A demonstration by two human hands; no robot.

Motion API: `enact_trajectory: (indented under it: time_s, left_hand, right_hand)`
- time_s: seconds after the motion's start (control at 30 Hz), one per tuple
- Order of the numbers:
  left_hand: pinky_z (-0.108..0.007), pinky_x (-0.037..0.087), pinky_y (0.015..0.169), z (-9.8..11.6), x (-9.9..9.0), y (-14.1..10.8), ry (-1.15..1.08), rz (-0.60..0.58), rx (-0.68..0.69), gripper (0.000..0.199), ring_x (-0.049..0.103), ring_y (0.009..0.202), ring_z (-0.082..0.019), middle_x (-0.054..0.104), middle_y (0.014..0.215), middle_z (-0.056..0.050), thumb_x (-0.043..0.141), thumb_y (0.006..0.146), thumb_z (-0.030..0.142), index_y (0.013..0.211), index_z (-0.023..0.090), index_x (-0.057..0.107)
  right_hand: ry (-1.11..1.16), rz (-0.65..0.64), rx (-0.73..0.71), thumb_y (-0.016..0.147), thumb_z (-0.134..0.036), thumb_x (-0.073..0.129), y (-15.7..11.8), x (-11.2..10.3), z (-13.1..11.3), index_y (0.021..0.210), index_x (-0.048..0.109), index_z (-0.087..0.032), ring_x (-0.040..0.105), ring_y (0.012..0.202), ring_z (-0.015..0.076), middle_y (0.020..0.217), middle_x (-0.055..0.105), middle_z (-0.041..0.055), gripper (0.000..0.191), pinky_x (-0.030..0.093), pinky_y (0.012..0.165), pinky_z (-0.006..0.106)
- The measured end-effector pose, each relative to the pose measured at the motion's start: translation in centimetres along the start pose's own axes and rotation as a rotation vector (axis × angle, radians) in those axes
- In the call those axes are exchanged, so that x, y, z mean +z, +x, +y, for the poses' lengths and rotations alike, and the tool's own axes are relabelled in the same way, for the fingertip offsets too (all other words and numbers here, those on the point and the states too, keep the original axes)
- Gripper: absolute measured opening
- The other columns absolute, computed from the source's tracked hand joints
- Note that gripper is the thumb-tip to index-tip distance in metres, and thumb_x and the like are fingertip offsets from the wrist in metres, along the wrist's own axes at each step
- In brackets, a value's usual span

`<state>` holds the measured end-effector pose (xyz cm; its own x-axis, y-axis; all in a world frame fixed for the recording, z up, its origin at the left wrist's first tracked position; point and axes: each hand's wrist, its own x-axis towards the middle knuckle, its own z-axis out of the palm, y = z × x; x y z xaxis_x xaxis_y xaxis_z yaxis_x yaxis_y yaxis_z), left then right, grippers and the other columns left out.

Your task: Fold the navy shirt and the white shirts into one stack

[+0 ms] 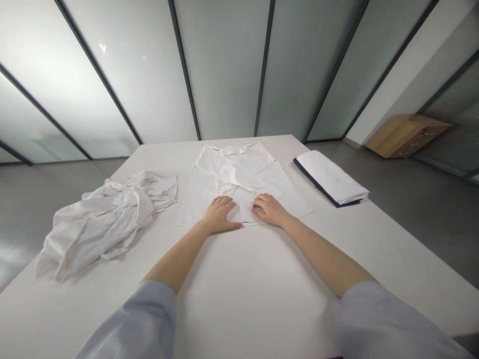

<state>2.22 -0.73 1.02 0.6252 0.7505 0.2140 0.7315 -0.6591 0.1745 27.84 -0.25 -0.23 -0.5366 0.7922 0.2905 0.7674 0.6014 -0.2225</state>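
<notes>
"Head view: where do I find the white shirt?"

"I see it laid out on the table, its near edge under the left hand and right hand, most of it beyond them."

"And their grip?"

"I see the left splayed loosely on the shirt; the right curls there, and I can't tell whether it pinches any."

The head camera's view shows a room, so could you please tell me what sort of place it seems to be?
Probably an office or meeting room, judging by the dark-framed frosted glass partition, the low wooden cabinet and the large white table.
</notes>
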Motion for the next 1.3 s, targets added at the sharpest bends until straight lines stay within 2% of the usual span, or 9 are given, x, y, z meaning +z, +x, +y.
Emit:
enact_trajectory:
  time_s: [0.17,0.37,0.5,0.73,0.9,1.03,1.1,1.2,1.3]
  left_hand:
    - [-0.040,0.042,0.100,0.5,-0.4,0.0,-0.027,-0.051,0.026,0.061,0.054,0.116,-0.028,0.060,0.122,-0.011,0.070,0.071,0.063,0.116,0.021,0.066]
    - [-0.035,0.046,0.090,0.8,-0.4,0.4,-0.019,-0.058,0.098,0.038,0.062,0.097,-0.023,0.068,0.100,-0.007,0.062,0.082,0.055,0.098,0.021,0.071]
    - [-0.031,0.046,0.085,0.6,-0.3,0.7,-0.057,-0.067,0.054,0.035,0.063,0.092,-0.020,0.069,0.093,-0.007,0.053,0.091,0.050,0.092,0.021,0.071]
    - [-0.034,0.046,0.088,1.2,-0.8,0.5,-0.073,-0.086,0.033,0.037,0.062,0.096,-0.022,0.069,0.097,-0.008,0.049,0.092,0.049,0.093,0.020,0.071]
    - [-0.036,0.046,0.092,1.6,-1.2,0.2,-0.028,-0.113,0.043,0.049,0.060,0.103,-0.025,0.066,0.109,-0.009,0.063,0.080,0.056,0.112,0.020,0.066]
    - [-0.034,0.045,0.095,1.6,-1.2,0.2,-0.014,-0.112,0.024,0.044,0.059,0.109,-0.023,0.064,0.118,-0.008,0.057,0.086,0.034,0.129,0.022,0.057]
    - [-0.033,0.045,0.095,1.6,-1.1,0.3,0.007,-0.135,0.038,0.038,0.059,0.108,-0.022,0.064,0.119,-0.007,0.052,0.088,0.025,0.125,0.024,0.060]
    - [-0.033,0.046,0.091,1.8,-1.1,0.6,0.035,-0.162,0.017,0.029,0.062,0.104,-0.021,0.067,0.113,-0.006,0.048,0.090,0.022,0.113,0.024,0.066]
    - [-0.032,0.048,0.085,2.0,-0.9,0.8,0.062,-0.148,-0.066,0.029,0.064,0.098,-0.021,0.069,0.105,-0.007,0.045,0.092,0.022,0.112,0.022,0.066]
  right_hand:
    - [0.028,-0.011,-0.008,0.088,-0.035,0.060,0.0,-0.4,-0.8,0.092,0.069,-0.018,0.057,0.093,0.0233,0.096,0.064,0.0092,0.019,0.044,0.084,0.036]
    - [0.077,0.014,-0.058,0.082,-0.046,0.068,0.0,-0.3,-1.1,0.095,0.071,-0.018,0.059,0.099,0.0249,0.103,0.066,0.0106,0.030,0.044,0.088,0.037]
    - [0.119,-0.005,-0.116,0.081,-0.049,0.068,0.1,-0.6,-1.8,0.096,0.073,-0.018,0.061,0.098,0.0241,0.103,0.069,0.0102,0.034,0.044,0.090,0.036]
    - [0.087,-0.078,-0.098,0.081,-0.051,0.067,0.1,-0.9,-2.3,0.100,0.075,-0.020,0.062,0.101,0.0258,0.109,0.069,0.0109,0.036,0.044,0.091,0.038]
    - [0.058,-0.086,-0.112,0.090,-0.034,0.058,0.3,-0.4,-2.1,0.093,0.076,-0.020,0.063,0.095,0.0224,0.103,0.071,0.0092,0.023,0.042,0.088,0.035]
    - [0.032,-0.080,-0.109,0.095,-0.029,0.051,0.4,-0.5,-2.3,0.089,0.074,-0.018,0.063,0.090,0.0206,0.094,0.072,0.0081,0.027,0.041,0.084,0.032]
    - [0.031,-0.084,-0.117,0.094,-0.037,0.052,0.4,-0.7,-2.6,0.090,0.073,-0.018,0.062,0.089,0.0208,0.093,0.071,0.0081,0.029,0.041,0.083,0.032]
    - [-0.007,-0.090,-0.114,0.085,-0.054,0.061,0.4,-0.7,-2.9,0.094,0.072,-0.018,0.061,0.093,0.0239,0.099,0.069,0.0100,0.039,0.042,0.083,0.033]
    - [-0.070,-0.102,-0.060,0.086,-0.048,0.062,0.6,-0.4,-3.2,0.098,0.070,-0.016,0.060,0.096,0.0253,0.101,0.068,0.0113,0.035,0.042,0.084,0.034]
